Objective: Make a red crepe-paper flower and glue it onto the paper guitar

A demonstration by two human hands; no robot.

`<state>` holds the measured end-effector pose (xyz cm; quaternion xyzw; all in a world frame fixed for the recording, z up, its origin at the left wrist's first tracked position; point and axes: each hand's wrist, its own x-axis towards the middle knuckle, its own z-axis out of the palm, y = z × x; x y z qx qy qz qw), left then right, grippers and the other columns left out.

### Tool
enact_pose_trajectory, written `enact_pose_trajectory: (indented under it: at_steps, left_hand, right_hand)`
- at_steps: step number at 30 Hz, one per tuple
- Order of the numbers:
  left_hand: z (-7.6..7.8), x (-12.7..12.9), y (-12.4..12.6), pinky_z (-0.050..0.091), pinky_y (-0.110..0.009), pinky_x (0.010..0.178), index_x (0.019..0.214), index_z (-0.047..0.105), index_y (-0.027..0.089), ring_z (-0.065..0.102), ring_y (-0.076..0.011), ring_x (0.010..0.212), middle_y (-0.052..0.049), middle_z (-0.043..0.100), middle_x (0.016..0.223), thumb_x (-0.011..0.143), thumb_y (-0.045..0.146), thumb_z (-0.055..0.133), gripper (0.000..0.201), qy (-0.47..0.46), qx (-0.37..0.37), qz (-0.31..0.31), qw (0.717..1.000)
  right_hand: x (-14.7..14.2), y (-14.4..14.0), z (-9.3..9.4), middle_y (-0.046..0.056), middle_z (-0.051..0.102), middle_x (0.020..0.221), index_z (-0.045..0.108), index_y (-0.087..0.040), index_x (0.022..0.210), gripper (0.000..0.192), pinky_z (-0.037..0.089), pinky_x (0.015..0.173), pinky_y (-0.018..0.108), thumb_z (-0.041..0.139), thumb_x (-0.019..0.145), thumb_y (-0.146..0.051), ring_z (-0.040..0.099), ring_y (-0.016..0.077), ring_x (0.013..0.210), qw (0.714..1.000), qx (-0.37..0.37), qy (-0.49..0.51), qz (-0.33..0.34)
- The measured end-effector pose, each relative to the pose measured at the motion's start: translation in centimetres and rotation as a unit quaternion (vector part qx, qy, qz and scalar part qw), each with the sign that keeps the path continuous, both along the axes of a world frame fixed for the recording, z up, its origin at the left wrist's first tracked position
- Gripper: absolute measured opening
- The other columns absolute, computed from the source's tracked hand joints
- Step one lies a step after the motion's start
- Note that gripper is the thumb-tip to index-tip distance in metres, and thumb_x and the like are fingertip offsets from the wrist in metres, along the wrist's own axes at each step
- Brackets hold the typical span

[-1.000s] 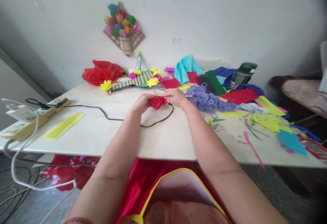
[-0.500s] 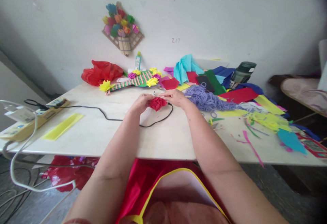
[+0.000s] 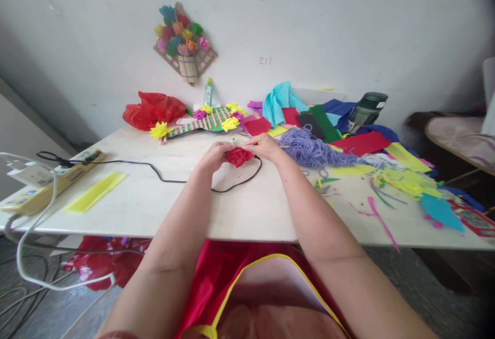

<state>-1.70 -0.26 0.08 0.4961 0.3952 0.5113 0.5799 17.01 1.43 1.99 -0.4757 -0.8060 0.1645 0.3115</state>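
A red crepe-paper flower is between my two hands, low over the middle of the white table. My left hand is closed on the flower's left side, fingertips at its upper edge. My right hand pinches a thin wooden stick at the flower's upper right; the stick's end pokes out behind the hand. A black cord runs across the table under my left forearm and curves up beside the flower. What lies beneath the hands is hidden.
On the left are a power strip and a yellow paper strip. Behind lie a green panel with paper flowers and a red plastic bag. Purple yarn, coloured paper scraps and a dark bottle crowd the right.
Both hands keep nearly the same place around the red flower. The right fingers have shifted slightly, and less of the stick shows behind that hand.
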Motion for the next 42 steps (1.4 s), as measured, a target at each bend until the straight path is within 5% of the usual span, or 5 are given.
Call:
enact_pose_trajectory:
  at_steps: [16,33,42]
  left_hand:
    - [0.0,-0.6,0.2,0.047,-0.026,0.056,0.073,0.072,0.012,0.06,-0.0139,0.057,-0.005,0.069,0.066,0.051,0.018,0.082,0.025,-0.034,0.012,-0.073,0.997]
    - [-0.2,-0.2,0.3,0.049,-0.028,0.057,0.076,0.068,0.012,0.062,-0.0151,0.058,-0.004,0.068,0.065,0.049,0.014,0.082,0.031,-0.025,0.043,-0.038,0.998]
    - [-0.5,0.0,0.6,0.048,-0.029,0.061,0.08,0.069,0.013,0.064,-0.0155,0.059,-0.003,0.071,0.068,0.047,0.02,0.085,0.038,0.014,0.117,0.014,0.993]
  right_hand:
    - [-0.5,-0.4,0.8,0.002,0.07,0.1,0.081,-0.026,0.085,0.012,0.043,0.07,0.027,0.07,0.081,-0.027,0.063,0.0161,0.087,0.995,0.085,-0.026,-0.034]
    - [-1.0,-1.0,0.9,0.001,0.069,0.103,0.078,-0.023,0.08,0.01,0.043,0.072,0.028,0.068,0.081,-0.022,0.062,0.016,0.087,0.991,0.121,-0.028,-0.04]
    - [-1.0,-1.3,1.2,0.002,0.067,0.098,0.076,-0.021,0.074,0.009,0.04,0.064,0.027,0.068,0.079,-0.02,0.06,0.015,0.083,0.989,0.147,0.0,-0.026]
